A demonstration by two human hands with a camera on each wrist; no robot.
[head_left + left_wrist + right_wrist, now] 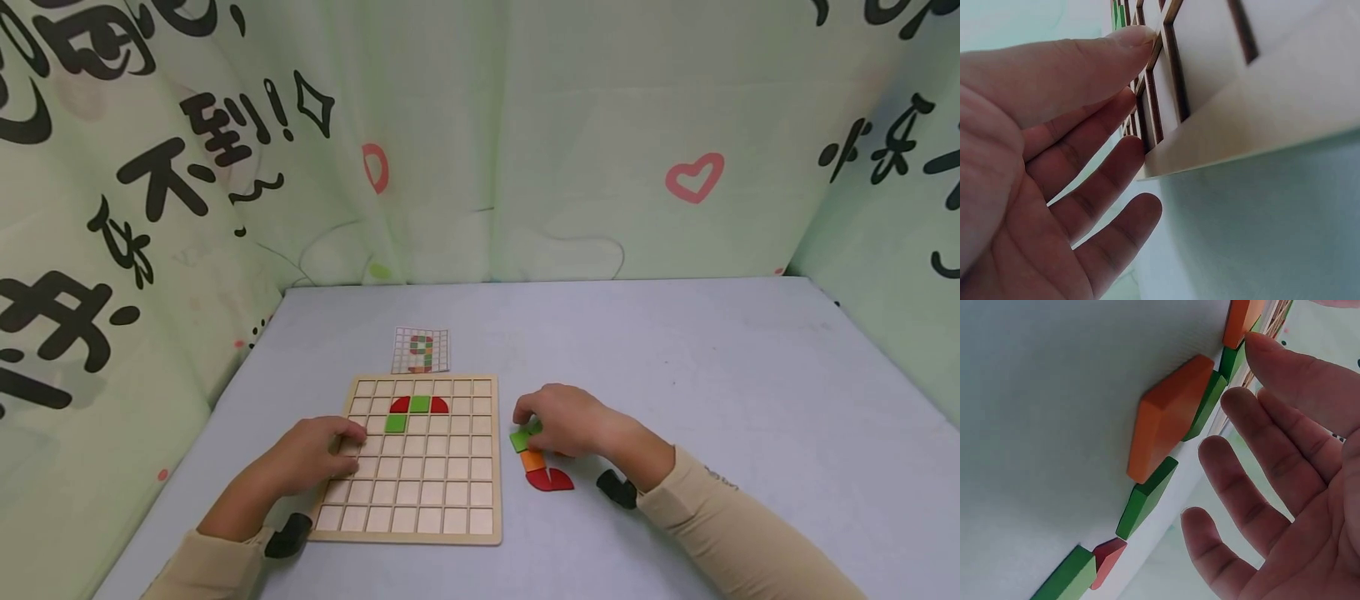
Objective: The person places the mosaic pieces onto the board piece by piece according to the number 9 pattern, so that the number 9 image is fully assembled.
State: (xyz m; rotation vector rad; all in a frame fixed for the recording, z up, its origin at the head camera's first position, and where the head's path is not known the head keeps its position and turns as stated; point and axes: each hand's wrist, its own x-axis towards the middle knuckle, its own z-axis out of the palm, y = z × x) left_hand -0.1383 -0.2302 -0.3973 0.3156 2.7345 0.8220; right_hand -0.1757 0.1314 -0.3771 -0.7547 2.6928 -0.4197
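My left hand (309, 457) rests on the left side of a wooden grid board (427, 537), its thumb (1110, 62) touching the grid and the other fingers loosely extended at the edge. Two red quarter-round tiles (439, 406) and two green square tiles (396, 423) sit in the upper cells. To the right of the board, my right hand (570, 421) reaches over loose tiles, fingertips right at a green tile (519, 440). Below it lie an orange tile (533, 461) and red quarter-round tiles (560, 479). In the right wrist view the fingers are spread beside an orange tile (1172, 419).
A small pattern card (420, 352) lies just beyond the board's top edge. Both stand on a white-covered table (675, 350). Printed curtains (570, 125) close off the back and both sides. Dark wrist devices (617, 489) hang at the cuffs.
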